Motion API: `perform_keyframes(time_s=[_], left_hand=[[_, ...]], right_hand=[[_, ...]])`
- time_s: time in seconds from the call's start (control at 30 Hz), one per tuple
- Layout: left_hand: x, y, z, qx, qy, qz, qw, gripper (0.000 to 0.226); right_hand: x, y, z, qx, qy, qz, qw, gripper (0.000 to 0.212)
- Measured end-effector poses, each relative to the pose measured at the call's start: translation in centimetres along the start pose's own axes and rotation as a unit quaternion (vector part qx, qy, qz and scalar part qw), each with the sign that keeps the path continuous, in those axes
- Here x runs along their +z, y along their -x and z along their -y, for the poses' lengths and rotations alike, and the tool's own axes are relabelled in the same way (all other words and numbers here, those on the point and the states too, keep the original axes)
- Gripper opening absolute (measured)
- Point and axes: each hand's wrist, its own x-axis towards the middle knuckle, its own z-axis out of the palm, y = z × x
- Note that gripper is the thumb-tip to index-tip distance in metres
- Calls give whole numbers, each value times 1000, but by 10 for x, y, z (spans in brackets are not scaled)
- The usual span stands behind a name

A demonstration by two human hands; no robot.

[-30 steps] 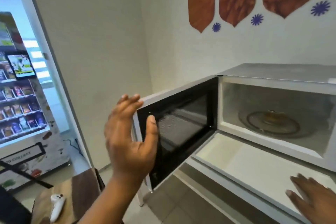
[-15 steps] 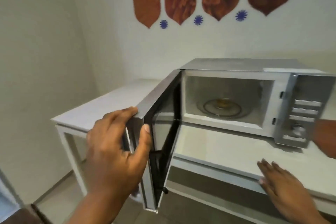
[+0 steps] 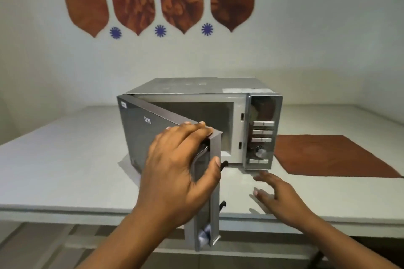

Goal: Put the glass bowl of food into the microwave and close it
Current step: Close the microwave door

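Observation:
A silver microwave [image 3: 196, 86] stands on a white counter [image 3: 65, 159], its control panel [image 3: 261, 133] on the right. Its grey door [image 3: 140, 129] is hinged on the left and stands partly open, swung toward the cavity. My left hand [image 3: 179, 166] grips the door's free edge by the handle, fingers over the top, thumb on the inner side. My right hand [image 3: 277, 194] hovers open over the counter in front of the control panel, holding nothing. The cavity is mostly hidden by the door. No glass bowl shows in this view.
A brown mat [image 3: 328, 155] lies flat on the counter right of the microwave. Brown and blue wall decals [image 3: 159, 0] hang above. The counter's front edge [image 3: 65, 209] runs across below my hands, with tiled floor [image 3: 32, 247] beneath.
The door has swung from wide open toward the microwave, with my left hand holding its edge. The view turned right to face the microwave head-on. My right hand stays open over the counter.

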Motion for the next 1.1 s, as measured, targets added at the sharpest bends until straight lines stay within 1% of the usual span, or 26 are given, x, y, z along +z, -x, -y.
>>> perform_keyframes(time_s=[0.1, 0.17, 0.2, 0.27, 0.37, 0.47, 0.53, 0.63, 0.73, 0.87, 1.1], left_hand=[[29, -22, 1, 3, 12, 29, 999, 52], [49, -37, 4, -2, 13, 55, 998, 54], [58, -44, 7, 2, 7, 67, 998, 56], [79, -60, 12, 18, -19, 87, 996, 59], [109, -67, 26, 32, -59, 91, 994, 66], [136, -48, 48, -20, -106, 99, 989, 77], [153, -32, 67, -65, -144, 130, 979, 83], [169, -22, 91, -91, -201, 184, 958, 83], [177, -21, 103, -98, -202, 207, 952, 84], [182, -25, 106, -105, -180, 201, 957, 80], [186, -30, 105, -119, -166, 208, 957, 78]], right_hand=[[-25, -18, -3, -10, -12, -90, 996, 37], [-38, -32, -5, 6, -52, -158, 986, 28], [-44, -39, -5, 19, -81, -186, 979, 29], [-54, -56, -5, 42, -138, -217, 965, 38], [-60, -75, -2, 71, -201, -207, 955, 52], [-58, -83, -3, 93, -251, -188, 945, 53], [-53, -84, -5, 101, -261, -174, 944, 50], [-45, -83, -11, 100, -250, -155, 950, 50], [-39, -82, -13, 99, -250, -150, 952, 50], [-36, -80, -11, 89, -247, -132, 956, 50], [-34, -76, 1, 91, -220, -141, 961, 51]])
